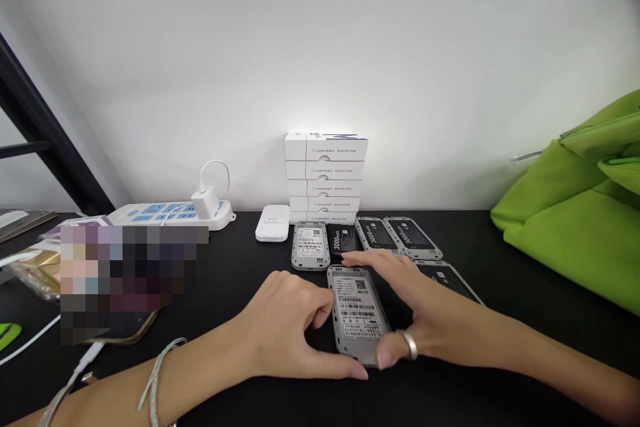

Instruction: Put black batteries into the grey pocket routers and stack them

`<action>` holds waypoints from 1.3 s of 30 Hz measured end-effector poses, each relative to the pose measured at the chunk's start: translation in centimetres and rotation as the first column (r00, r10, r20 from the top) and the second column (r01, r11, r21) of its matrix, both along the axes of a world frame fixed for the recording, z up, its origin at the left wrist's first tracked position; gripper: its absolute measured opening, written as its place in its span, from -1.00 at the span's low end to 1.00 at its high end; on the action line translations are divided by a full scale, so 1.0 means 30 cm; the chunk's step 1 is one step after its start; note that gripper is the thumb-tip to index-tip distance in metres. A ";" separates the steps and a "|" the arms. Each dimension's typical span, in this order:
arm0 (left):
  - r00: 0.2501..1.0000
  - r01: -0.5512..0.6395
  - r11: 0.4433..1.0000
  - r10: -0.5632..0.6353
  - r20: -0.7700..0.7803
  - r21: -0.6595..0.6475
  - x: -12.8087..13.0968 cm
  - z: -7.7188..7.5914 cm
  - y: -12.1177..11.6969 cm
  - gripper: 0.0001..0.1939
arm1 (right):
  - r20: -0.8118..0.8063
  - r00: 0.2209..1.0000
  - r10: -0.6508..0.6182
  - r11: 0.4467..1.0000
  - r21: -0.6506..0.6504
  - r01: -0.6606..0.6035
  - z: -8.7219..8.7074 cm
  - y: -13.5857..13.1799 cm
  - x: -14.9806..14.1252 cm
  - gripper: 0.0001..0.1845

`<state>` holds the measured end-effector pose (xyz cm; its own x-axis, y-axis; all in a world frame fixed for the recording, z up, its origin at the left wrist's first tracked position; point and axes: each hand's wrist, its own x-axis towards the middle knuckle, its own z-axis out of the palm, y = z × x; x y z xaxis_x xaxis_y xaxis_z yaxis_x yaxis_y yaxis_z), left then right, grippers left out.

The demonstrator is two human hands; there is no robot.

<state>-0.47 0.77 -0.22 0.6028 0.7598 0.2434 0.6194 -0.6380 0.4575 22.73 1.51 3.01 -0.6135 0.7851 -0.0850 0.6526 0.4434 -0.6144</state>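
Note:
On the black table lies a grey open-backed pocket Wi-Fi router (356,310), its empty bay showing a label with barcodes and a QR code. My left hand (285,320) closes on its left side, fingers curled and thumb along the bottom edge. My right hand (420,300), with a ring on the thumb, spans it from the top edge to the lower right corner. Just beyond the right fingertips is a black 3000mAh battery (344,239). Left of that battery rests a second open-backed router (311,247) with its label exposed.
Routers with batteries fitted (377,235) lie at right, one partly behind my right arm. White boxes (325,177) are stacked against the wall, beside white covers (273,223). A power strip (173,212), a phone (125,333) and a green bag (575,213) flank the work area.

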 end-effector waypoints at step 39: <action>0.997 0.000 1.000 0.000 -0.075 -0.005 -0.003 -0.005 -0.002 -0.37 | 0.001 1.000 0.022 0.995 0.102 -0.022 -0.005 -0.031 -0.014 -0.35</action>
